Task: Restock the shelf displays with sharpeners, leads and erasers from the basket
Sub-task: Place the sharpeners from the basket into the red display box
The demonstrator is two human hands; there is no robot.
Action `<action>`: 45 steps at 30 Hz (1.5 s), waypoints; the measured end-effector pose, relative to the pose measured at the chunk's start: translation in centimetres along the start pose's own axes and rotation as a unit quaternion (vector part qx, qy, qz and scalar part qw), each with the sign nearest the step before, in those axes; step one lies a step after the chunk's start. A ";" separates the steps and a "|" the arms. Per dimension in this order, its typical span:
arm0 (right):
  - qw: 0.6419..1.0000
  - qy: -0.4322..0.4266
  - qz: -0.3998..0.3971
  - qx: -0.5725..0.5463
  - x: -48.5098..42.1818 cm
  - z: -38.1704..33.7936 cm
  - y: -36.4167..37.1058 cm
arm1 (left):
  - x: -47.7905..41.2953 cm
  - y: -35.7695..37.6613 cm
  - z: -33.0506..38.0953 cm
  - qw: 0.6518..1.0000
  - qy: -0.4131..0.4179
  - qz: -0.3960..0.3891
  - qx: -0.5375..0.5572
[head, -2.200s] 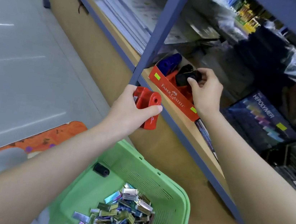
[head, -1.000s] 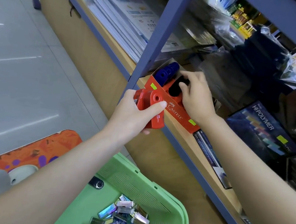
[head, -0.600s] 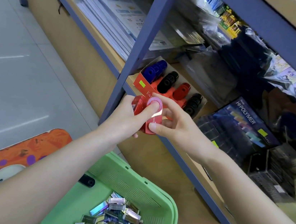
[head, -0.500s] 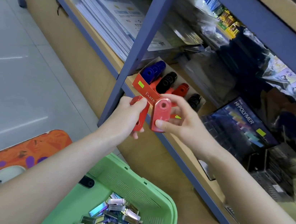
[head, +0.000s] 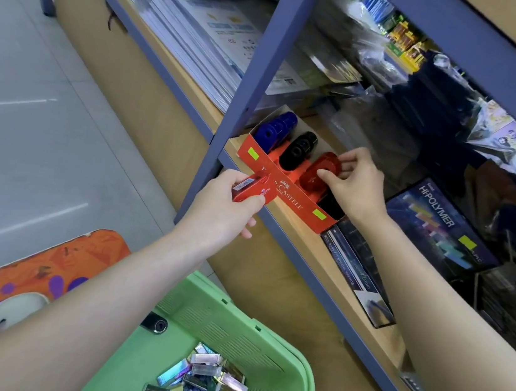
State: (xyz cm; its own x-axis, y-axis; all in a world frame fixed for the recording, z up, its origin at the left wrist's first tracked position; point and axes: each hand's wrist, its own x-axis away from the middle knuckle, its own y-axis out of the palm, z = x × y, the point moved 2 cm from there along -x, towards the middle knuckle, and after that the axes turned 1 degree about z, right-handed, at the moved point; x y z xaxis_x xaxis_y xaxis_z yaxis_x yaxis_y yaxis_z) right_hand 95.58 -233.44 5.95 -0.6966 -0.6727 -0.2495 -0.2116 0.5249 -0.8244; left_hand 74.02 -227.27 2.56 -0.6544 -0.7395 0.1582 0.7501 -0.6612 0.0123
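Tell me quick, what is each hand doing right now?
Left hand: holds a red plastic sharpener.
Right hand: pinches another red oval plastic sharpener in the red cardboard display box.

Two bare arms in shot, nothing but skin on show. The left forearm (head: pixel 98 299) runs from the 8 o'clock corner, bare right up to the left hand (head: pixel 221 205). The right forearm (head: pixel 452 303) runs from 4 o'clock, bare to the right hand (head: pixel 361 187). Nails on the left fingertips (head: pixel 246 234) look short and plain.
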 end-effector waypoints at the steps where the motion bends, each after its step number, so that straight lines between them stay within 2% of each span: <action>1: 1.000 -0.009 -0.012 0.010 -0.1 0.0 0.1 | -0.1 -0.1 0.0 1.000 0.006 -0.001 0.002; 5: 0.997 -0.041 -0.042 0.048 -0.7 -0.2 0.0 | -0.3 -0.1 0.0 1.000 0.016 0.006 0.009; 12: 0.988 -0.029 -0.108 0.103 -1.8 -0.4 0.4 | -0.5 -0.1 -0.4 1.000 0.012 0.017 0.021; 20: 0.961 -0.114 -0.029 0.251 -0.6 -1.4 1.1 | -0.9 -0.6 -0.4 0.998 0.048 0.028 0.015; 21: 0.967 -0.121 -0.016 0.223 0.2 -1.9 1.0 | -0.8 -0.7 -0.4 0.998 0.044 0.033 0.012; 23: 0.989 -0.120 -0.012 0.092 2.3 -3.3 0.9 | -0.9 -0.9 -0.6 0.999 0.039 0.037 0.001; 25: 0.989 -0.124 -0.066 -0.035 5.0 -4.7 0.8 | -1.0 -0.9 -0.6 0.997 0.067 0.019 -0.030; 27: 0.973 -0.129 -0.156 -0.111 7.7 -5.7 0.6 | -1.0 -0.8 -0.4 0.990 0.114 -0.003 -0.083; 30: 0.957 -0.144 -0.217 -0.129 10.2 -5.5 0.8 | -0.4 -0.5 -0.6 0.979 0.144 -0.004 -0.143; 33: 0.963 -0.161 -0.191 -0.107 11.3 -4.5 0.7 | 0.6 0.1 -0.8 0.979 0.144 0.004 -0.141; 36: 0.967 -0.159 -0.179 -0.088 12.2 -3.6 0.1 | 1.8 1.0 -1.2 0.972 0.157 -0.039 -0.171; 38: 0.967 -0.163 -0.181 -0.073 12.9 -2.9 -0.1 | 2.5 1.6 -1.7 0.960 0.180 -0.078 -0.202; 40: 0.973 -0.153 -0.165 -0.059 13.1 -2.1 -0.7 | 2.7 1.9 -1.9 0.932 0.221 -0.102 -0.267; 45: 0.992 -0.087 -0.034 -0.081 9.6 -0.7 -3.5 | -0.3 2.4 -1.1 0.820 0.317 -0.099 -0.466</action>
State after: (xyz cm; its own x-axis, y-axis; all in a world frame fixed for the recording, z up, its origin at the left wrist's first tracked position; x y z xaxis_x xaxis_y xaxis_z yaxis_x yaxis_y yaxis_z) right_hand 89.13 -241.36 6.83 -0.5510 -0.7818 -0.2920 -0.3706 0.5427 -0.7537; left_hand 75.86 -228.76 1.49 -0.8946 -0.3276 -0.3038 0.4171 -0.3686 -0.8308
